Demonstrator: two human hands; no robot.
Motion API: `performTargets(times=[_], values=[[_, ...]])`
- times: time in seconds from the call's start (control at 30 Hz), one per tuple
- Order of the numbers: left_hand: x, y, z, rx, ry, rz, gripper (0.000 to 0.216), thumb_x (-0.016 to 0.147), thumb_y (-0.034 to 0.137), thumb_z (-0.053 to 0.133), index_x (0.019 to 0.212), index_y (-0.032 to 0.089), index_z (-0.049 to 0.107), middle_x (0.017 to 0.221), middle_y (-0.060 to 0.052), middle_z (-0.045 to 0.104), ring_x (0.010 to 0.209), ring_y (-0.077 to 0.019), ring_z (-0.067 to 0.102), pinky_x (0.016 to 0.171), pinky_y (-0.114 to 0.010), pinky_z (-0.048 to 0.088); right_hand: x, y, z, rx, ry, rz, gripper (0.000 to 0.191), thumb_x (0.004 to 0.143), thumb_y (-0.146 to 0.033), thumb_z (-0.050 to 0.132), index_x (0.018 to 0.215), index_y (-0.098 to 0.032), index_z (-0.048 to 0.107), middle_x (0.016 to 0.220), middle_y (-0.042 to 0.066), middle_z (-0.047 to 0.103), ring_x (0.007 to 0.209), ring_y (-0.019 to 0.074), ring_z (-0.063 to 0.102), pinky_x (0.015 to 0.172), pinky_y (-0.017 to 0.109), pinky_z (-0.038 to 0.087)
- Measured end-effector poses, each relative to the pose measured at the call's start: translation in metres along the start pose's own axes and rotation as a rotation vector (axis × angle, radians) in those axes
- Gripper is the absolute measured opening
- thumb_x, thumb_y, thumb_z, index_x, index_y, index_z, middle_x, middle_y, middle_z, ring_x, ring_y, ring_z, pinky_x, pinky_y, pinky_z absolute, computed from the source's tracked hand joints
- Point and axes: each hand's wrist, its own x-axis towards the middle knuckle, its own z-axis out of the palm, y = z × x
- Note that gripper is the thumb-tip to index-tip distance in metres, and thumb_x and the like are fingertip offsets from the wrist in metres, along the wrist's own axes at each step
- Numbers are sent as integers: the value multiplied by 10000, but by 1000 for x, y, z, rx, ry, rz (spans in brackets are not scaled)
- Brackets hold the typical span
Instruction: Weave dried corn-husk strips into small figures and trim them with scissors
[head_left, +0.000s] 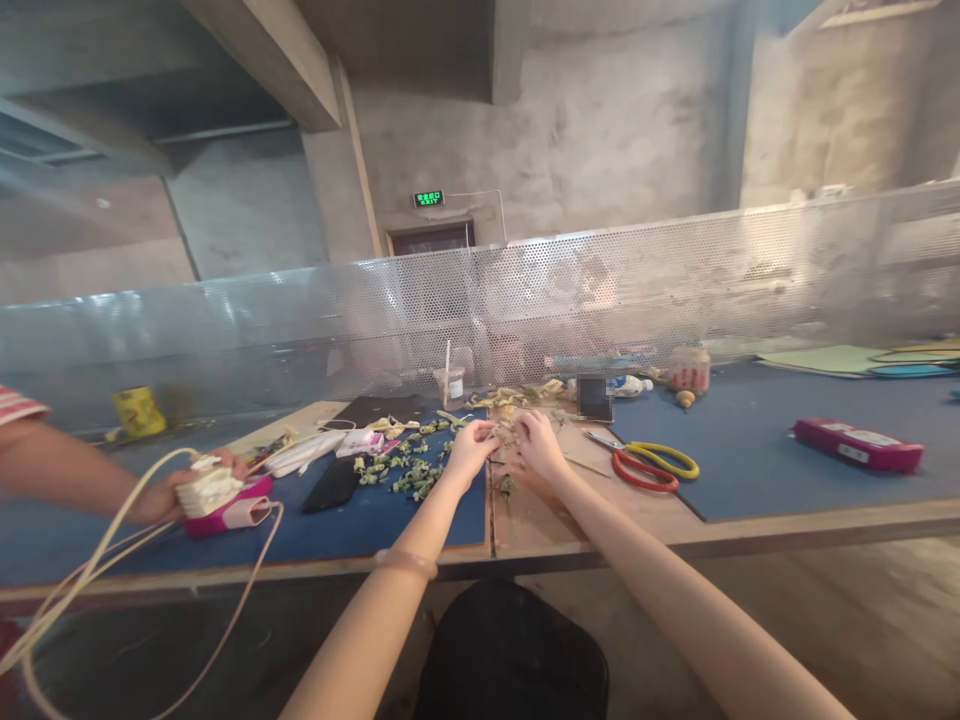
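Observation:
Close together over the light brown board at the middle of the bench are my left hand (472,450) and my right hand (537,446), both with fingers pinched. Between the fingertips is something small and pale that I cannot make out. A small greenish scrap (506,486) lies on the board just below them. To the left of my left hand spreads a pile of small curled green pieces (414,470). Scissors (649,465) with one red and one yellow handle lie to the right of my right hand, blades pointing toward it.
A black phone (330,485) lies left of the pile. At far left another person's hand (161,497) rests by a pink box with cream pieces and cables. Behind stand a cup with straw (452,386), a bottle and a jar (688,368); a magenta box (857,445) lies right.

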Motion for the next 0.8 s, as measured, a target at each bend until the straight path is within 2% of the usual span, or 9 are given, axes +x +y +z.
performTargets(times=[0.23, 0.53, 0.8], values=[[1, -1, -1, 23, -7, 11, 262, 602, 246, 671, 833, 152, 590, 667, -22, 626, 565, -110, 535, 551, -218, 395, -1, 5, 1, -71, -53, -52, 186, 800, -120, 382, 695, -174, 524, 782, 63, 513, 806, 190, 436, 739, 287, 356], [-3, 4, 1, 53, -77, 28, 265, 601, 231, 673, 842, 158, 593, 695, -28, 637, 605, -127, 561, 563, -226, 416, 0, 6, -4, -223, -154, -82, 179, 806, -131, 394, 706, -171, 537, 842, 80, 536, 806, 200, 415, 723, 295, 335], [-2, 1, 2, 73, -109, 46, 256, 613, 213, 665, 854, 163, 595, 708, -32, 643, 654, -144, 586, 631, -255, 442, 2, 7, -11, -178, -163, -64, 188, 808, -121, 382, 672, -166, 503, 779, 66, 526, 792, 183, 439, 728, 273, 340]])
